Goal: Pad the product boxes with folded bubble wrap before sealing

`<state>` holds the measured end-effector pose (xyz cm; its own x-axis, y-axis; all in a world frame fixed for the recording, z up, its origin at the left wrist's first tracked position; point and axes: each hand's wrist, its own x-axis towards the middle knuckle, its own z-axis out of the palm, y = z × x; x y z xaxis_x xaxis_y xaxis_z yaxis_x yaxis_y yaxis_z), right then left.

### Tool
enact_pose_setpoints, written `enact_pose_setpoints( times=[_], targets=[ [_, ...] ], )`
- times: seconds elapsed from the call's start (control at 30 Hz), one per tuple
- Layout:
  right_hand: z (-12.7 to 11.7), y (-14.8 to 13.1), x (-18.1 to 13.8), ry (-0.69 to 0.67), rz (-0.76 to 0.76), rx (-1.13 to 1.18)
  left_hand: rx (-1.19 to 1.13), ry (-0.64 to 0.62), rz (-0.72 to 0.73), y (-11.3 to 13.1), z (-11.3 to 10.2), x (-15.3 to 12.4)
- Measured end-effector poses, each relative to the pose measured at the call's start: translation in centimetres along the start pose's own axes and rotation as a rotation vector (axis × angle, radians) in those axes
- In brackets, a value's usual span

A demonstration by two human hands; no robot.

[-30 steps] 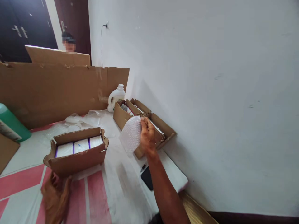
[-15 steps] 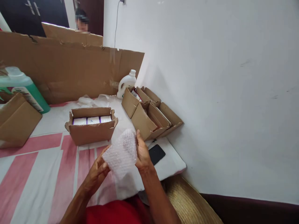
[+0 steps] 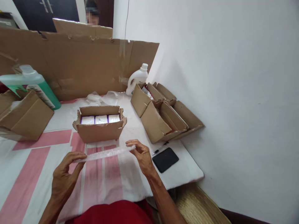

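Observation:
Between my two hands a sheet of bubble wrap is stretched almost edge-on above the striped cloth. My left hand pinches its left end between thumb and fingers. At the other end, my right hand grips it the same way. Just beyond the wrap stands an open cardboard box holding three white packs with purple edges. A black phone and a pen lie to the right of my right hand.
Several open cardboard boxes stand against the wall at right, a white jug behind them. At left are another box and a green liquid bottle. A tall cardboard panel crosses the back; a person is beyond it.
My hands have moved apart, the left one leftward. The bubble wrap has gone from hanging face-on to being stretched nearly flat. The view has shifted slightly.

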<state>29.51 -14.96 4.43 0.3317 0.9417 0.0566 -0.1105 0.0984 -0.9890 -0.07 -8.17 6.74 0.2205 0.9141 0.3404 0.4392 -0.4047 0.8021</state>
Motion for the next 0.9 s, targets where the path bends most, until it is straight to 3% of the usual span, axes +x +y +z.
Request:
enact_pose_setpoints(
  times=[0.1, 0.2, 0.27, 0.33, 0.4, 0.53, 0.67, 0.8, 0.9],
  targets=[
    [-1.1, 3.0, 0.4, -0.068, -0.071, -0.204, 0.211, -0.002, 0.382, -1.8, 1.0, -1.3],
    [-2.3, 6.4, 0.2, -0.066, -0.108, -0.486, 0.316, -0.188, 0.540, -4.0, 2.4, -4.1],
    [-3.0, 7.4, -0.1, -0.002, -0.185, -0.618, 0.357, -0.272, 0.508, -5.1, 2.8, -6.0],
    [-3.2, 7.0, -0.4, 0.106, -0.270, -0.712, 0.403, -0.268, 0.409, -5.9, 2.5, -7.1],
    [-2.6, 5.8, -0.9, 0.132, -0.321, -0.771, 0.437, -0.243, 0.334, -6.5, 2.1, -7.0],
    [1.4, 4.1, -2.5, -0.179, -0.399, -0.778, 0.416, -0.271, 0.404, -8.0, 2.2, -4.3],
    [6.2, 5.8, -4.3, -0.453, -0.465, -0.908, 0.266, -0.356, 0.460, -8.2, 3.0, -1.9],
    [7.5, 8.0, -5.7, -0.503, -0.517, -1.068, 0.177, -0.459, 0.366, -5.8, 3.0, -2.8],
    [6.3, 8.0, -7.1, -0.448, -0.545, -0.921, 0.067, -0.601, 0.191, -3.3, 3.1, -4.2]
  ],
)
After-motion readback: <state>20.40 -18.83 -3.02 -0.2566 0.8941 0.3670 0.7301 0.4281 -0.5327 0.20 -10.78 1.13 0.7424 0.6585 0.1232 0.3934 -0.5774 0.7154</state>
